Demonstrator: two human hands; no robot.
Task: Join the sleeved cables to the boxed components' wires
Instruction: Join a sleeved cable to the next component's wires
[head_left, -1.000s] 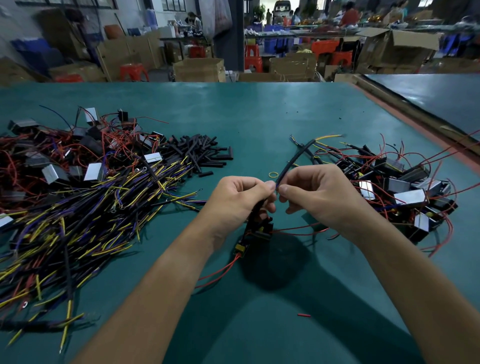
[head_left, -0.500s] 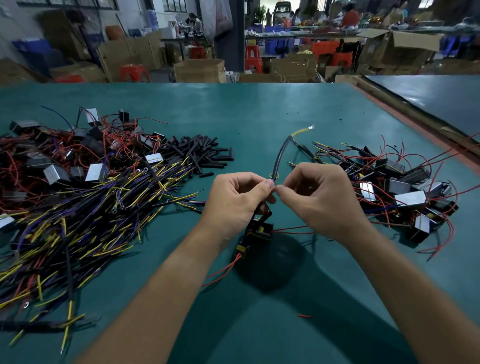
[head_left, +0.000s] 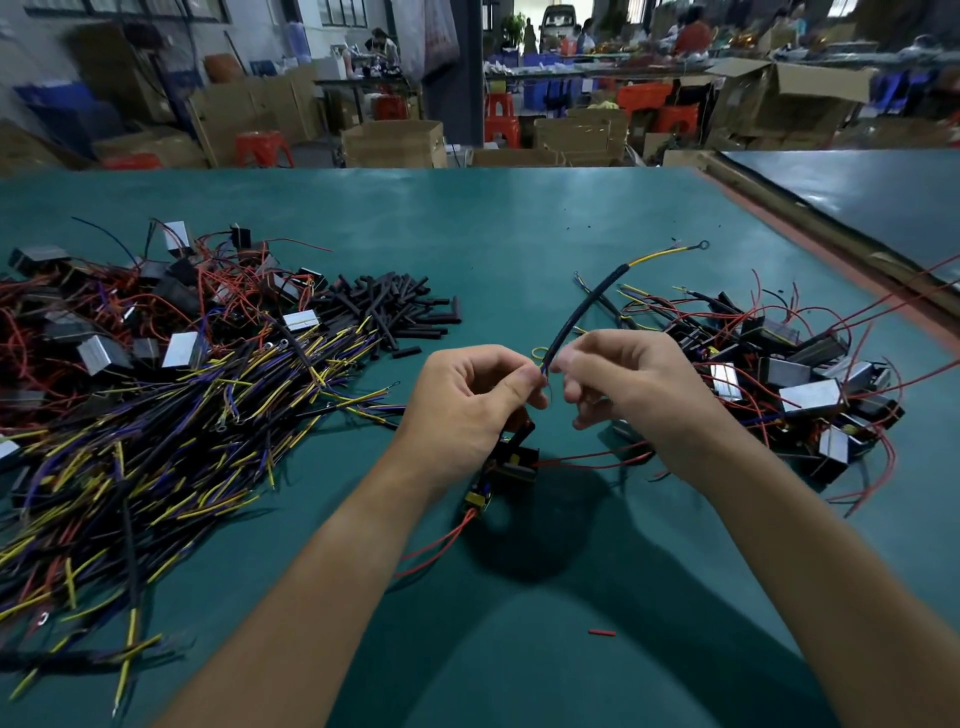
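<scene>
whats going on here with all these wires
A person at the green table is joining one sleeved cable to a boxed component. The left hand pinches the cable's lower end, with the component just under that hand. The right hand, fingers curled, sits right beside the join; its grip is unclear. Heaps of loose cables lie left, other components right.

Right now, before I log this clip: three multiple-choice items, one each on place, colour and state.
1. The loose black sleeve pieces lie: A left of the left hand; B right of the right hand; C in a box.
2. The wire leaving the held sleeved cable at its far end is: A red; B yellow; C white.
3. That cable is: A lying flat; B coiled; C held up.
A, they sit beside the cable heap; B, yellow up to its ring terminal; C, the left hand pinches its near end.
</scene>
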